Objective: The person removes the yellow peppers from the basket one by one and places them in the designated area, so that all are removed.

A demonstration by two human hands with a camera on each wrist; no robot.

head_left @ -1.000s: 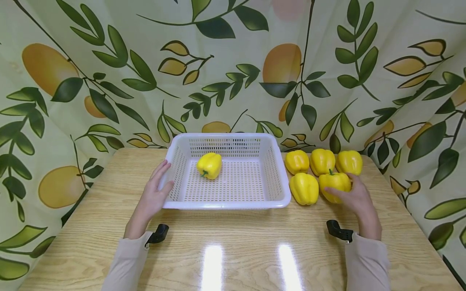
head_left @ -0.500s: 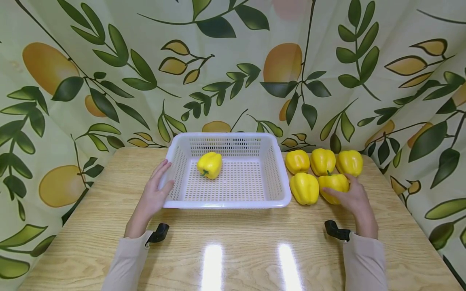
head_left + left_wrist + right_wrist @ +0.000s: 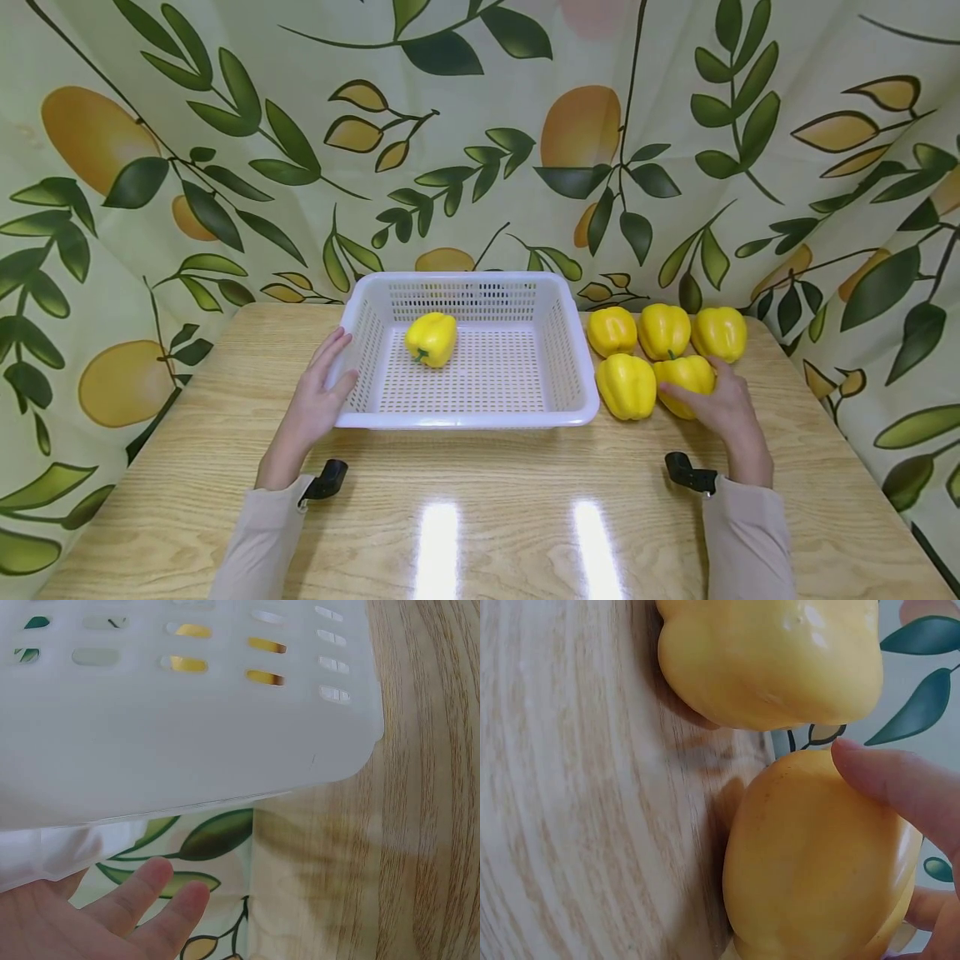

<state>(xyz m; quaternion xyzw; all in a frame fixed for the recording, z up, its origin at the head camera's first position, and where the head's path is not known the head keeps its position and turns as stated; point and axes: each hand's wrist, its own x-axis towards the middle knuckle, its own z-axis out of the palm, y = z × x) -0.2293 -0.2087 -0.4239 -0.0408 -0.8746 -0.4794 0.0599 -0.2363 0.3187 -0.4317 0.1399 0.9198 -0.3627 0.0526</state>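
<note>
A white perforated plastic basket (image 3: 465, 419) stands mid-table with one yellow bell pepper (image 3: 432, 337) lying inside it. My left hand (image 3: 318, 402) rests at the basket's left rim, its fingers fairly straight; in the left wrist view, fingers (image 3: 142, 889) extend beside the rim. To the right of the basket, my right hand (image 3: 729, 408) grips the front-right yellow bell pepper (image 3: 686, 385) of a small group, thumb on its near side and fingers behind. The right wrist view shows the thumb on that pepper (image 3: 817, 855), close over the wood. Some fingers are hidden behind it.
Beside the gripped one is another bell pepper (image 3: 627, 387), and behind stand bell peppers (image 3: 664, 332) in a row. A wooden table (image 3: 510, 500) lies under everything, with a leaf-and-fruit patterned curtain (image 3: 480, 125) close behind its back edge.
My right hand has shifted slightly left, and the gripped bell pepper has tipped a little leftward, its stem moving left and down. The left hand and basket stay put.
</note>
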